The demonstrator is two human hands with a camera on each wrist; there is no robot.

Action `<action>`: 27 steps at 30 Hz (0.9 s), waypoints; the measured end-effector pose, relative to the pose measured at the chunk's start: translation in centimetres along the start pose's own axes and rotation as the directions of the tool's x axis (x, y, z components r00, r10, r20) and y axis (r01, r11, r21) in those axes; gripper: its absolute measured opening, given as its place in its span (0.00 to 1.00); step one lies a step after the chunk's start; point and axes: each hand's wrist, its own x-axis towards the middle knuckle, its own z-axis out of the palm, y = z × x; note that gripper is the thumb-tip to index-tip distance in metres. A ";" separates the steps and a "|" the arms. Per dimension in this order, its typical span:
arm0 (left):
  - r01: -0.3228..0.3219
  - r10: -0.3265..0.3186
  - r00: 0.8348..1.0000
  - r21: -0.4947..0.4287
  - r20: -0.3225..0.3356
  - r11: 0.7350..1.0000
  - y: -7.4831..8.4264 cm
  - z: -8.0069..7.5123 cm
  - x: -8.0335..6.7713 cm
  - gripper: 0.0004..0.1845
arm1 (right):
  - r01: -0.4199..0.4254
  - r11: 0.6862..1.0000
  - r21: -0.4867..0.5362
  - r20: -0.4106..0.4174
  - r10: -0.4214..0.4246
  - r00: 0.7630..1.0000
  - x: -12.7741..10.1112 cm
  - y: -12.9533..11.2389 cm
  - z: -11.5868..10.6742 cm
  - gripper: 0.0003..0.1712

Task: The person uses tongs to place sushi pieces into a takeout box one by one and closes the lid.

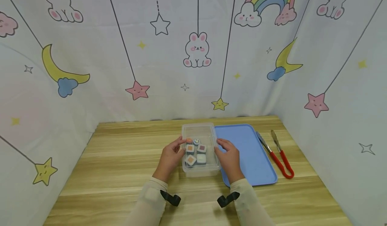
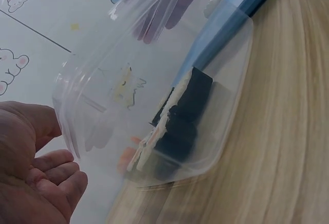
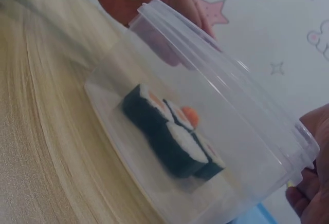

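A clear plastic container (image 1: 201,174) stands at the middle of the table, its clear lid (image 1: 198,129) on top. Inside lie several sushi pieces (image 1: 201,159), with dark sides and white tops; in the right wrist view, an orange-topped sushi piece (image 3: 190,116) shows through the wall. My left hand (image 1: 169,157) pinches the lid's left edge; in the left wrist view its fingers (image 2: 56,175) curl beneath the rim. On the opposite side, my right hand (image 1: 230,157) holds the lid's right edge between thumb and fingers.
A blue tray (image 1: 248,165) lies right of the container, partly behind my right hand. Tongs with red handles (image 1: 288,169) lie spread beyond the tray's right edge. A printed curtain (image 1: 169,64) encloses the wooden table (image 1: 121,159) at the back and sides.
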 end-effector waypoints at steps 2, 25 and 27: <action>-0.005 0.005 1.000 0.006 0.007 1.000 -0.1 0.0 0.0 0.19 | 0.000 1.000 -0.007 0.001 0.000 1.000 -0.1 0.2 0.1 0.20; -0.059 0.058 0.998 0.112 0.005 0.992 -0.9 0.2 -0.2 0.23 | -0.101 0.993 -0.067 0.039 0.104 0.994 -0.3 -0.6 0.1 0.18; -0.056 0.055 0.998 0.134 0.005 0.989 -0.9 0.1 -0.2 0.25 | -0.094 0.993 -0.067 0.045 0.097 0.994 -0.4 -0.6 -0.1 0.18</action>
